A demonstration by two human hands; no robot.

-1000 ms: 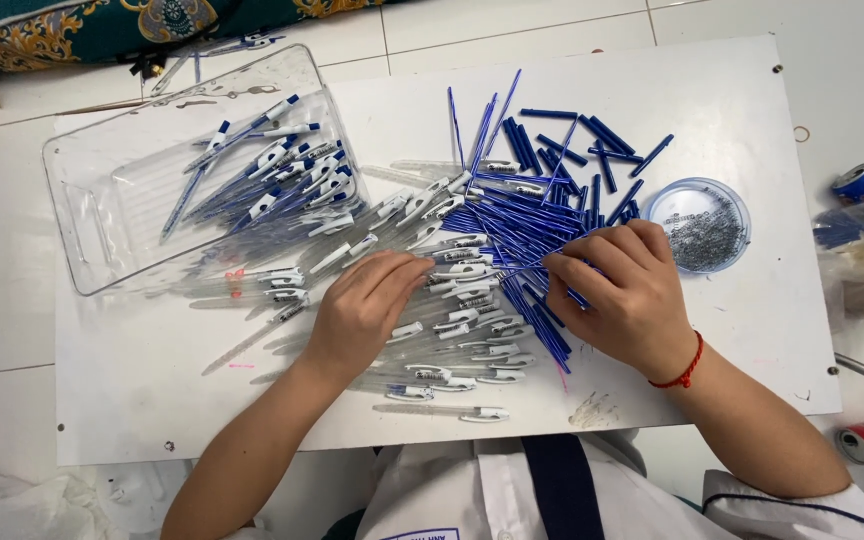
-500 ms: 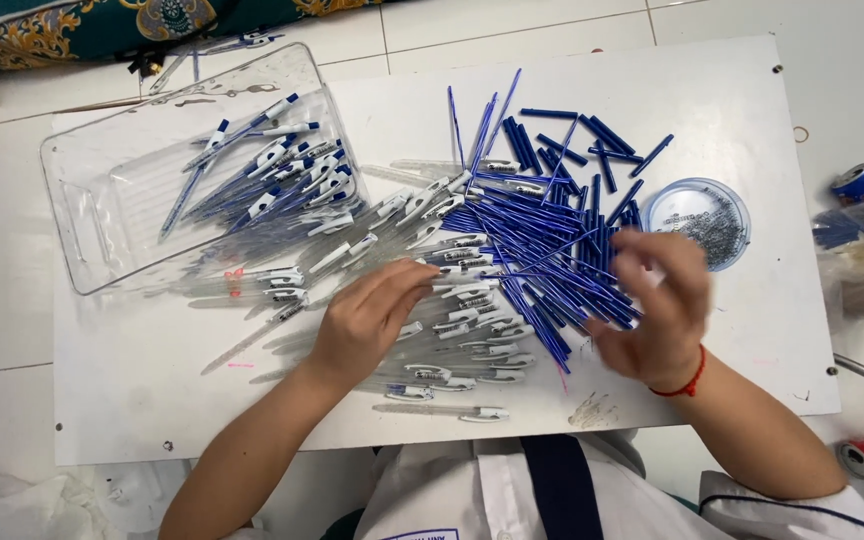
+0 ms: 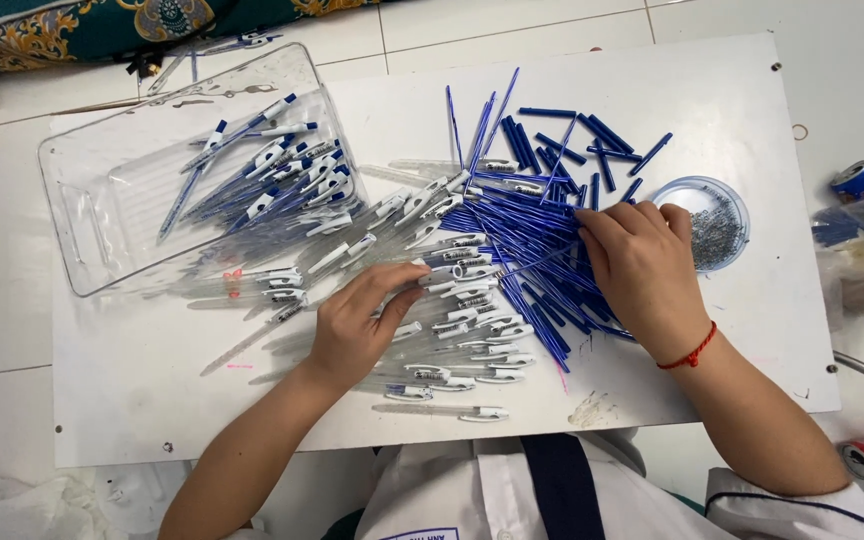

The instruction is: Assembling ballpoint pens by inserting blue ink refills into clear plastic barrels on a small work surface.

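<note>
Head view: right hand [image 3: 647,270] fingers [image 3: 597,228] rest on blue refills [image 3: 522,225].

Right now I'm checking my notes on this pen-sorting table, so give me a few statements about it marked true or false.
1. The right hand rests on the blue refills. True.
2. The clear tray is empty. False: it holds pens.
3. The left hand lies on the clear pen barrels. True.
4. The round dish sits left of the tray. False: it sits by the right hand.

Pen piles [image 3: 512,250] between tray [image 3: 102,215], dish [image 3: 717,200]
</note>
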